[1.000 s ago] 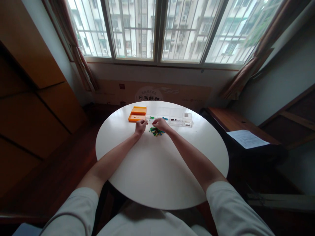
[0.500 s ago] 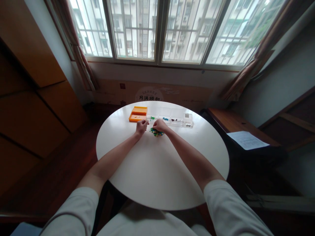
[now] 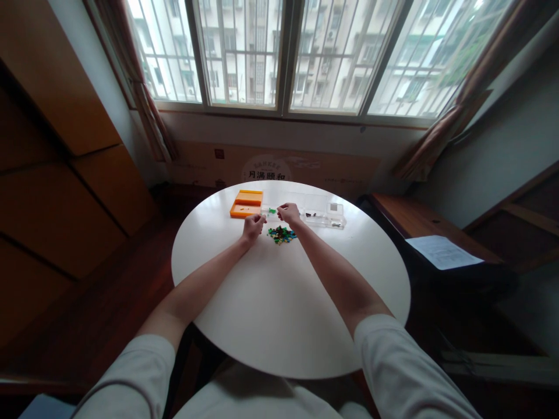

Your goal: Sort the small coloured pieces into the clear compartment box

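My left hand point(image 3: 253, 227) is closed just in front of the orange box point(image 3: 246, 213); whatever its fingers hold is too small to name. Over the clear compartment box point(image 3: 325, 217) is my right hand point(image 3: 289, 213), its fingers pinched together close to the compartment with green pieces point(image 3: 272, 210). I cannot make out what sits in that pinch. A loose heap of small coloured pieces point(image 3: 282, 234), green, blue, yellow and dark, lies on the table just nearer than both hands. Dark pieces point(image 3: 310, 215) rest in a compartment to the right.
The round white table point(image 3: 279, 314) carries all of this. A brown bench point(image 3: 393, 216) with a sheet of paper point(image 3: 443, 252) stands to the right. A printed cardboard panel point(image 3: 196, 163) leans under the window behind the table.
My right hand has moved forward from the heap to the clear compartment box, uncovering the heap. My left hand stays closed in nearly the same place.
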Tool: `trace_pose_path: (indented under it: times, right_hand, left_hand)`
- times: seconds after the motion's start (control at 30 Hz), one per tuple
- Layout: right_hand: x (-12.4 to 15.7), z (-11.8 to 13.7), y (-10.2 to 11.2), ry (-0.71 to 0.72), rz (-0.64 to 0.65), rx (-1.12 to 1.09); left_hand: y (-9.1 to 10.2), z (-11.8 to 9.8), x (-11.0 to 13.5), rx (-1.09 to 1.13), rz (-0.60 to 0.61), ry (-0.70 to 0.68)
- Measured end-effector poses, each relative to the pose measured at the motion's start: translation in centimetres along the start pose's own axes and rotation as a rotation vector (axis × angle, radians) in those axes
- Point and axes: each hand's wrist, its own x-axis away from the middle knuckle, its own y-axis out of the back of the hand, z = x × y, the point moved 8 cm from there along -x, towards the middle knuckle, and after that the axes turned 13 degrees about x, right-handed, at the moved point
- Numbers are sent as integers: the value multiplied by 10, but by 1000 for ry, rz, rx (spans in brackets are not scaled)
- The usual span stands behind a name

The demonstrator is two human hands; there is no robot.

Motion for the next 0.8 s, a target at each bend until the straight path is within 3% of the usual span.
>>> trace_pose_path:
  times: [0.13,0.23,0.4,0.5,0.7,0.8]
  right_hand:
    - [-8,5,-2,-45,-3,-97]
    - [0,10,1,2,35,-135]
    - [25,5,22,21,119,-136]
    - [38,-3,42,19,121,-151]
    - [54,-33,59,40,76,-104]
    - [58,-36,66,200,-37,45]
  left_hand:
    - [0,-1,2,6,-2,-8]
    - [0,-2,2,-11,17,-8]
    - [-14,0,4,-172,195,-19]
    - [-22,-2,6,-346,271,-95]
    - [-31,-4,11,-521,364,-160]
    - [-33,-6,14,-564,384,-167]
